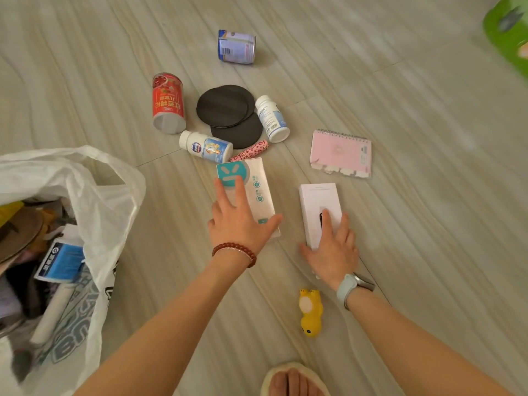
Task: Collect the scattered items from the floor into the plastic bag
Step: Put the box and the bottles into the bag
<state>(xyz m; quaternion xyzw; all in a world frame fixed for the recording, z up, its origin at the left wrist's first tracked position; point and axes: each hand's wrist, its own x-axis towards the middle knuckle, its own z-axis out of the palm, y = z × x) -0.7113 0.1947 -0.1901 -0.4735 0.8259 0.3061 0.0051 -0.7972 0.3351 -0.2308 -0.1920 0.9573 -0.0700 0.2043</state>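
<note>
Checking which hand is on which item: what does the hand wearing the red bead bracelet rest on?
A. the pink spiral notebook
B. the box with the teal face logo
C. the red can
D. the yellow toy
B: the left hand, with the bead bracelet, lies flat on the teal-logo box.

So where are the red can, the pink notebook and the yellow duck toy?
red can (168,102), head view, label's middle.
pink notebook (340,152), head view, cover's middle.
yellow duck toy (311,312), head view, its body.

We see a smooth, wood-grained floor (400,81), a thin translucent plastic bag (108,190), glossy cardboard boxes (317,198), matt black discs (223,105), shiny metal cans (168,102) and a paper notebook (340,152).
</note>
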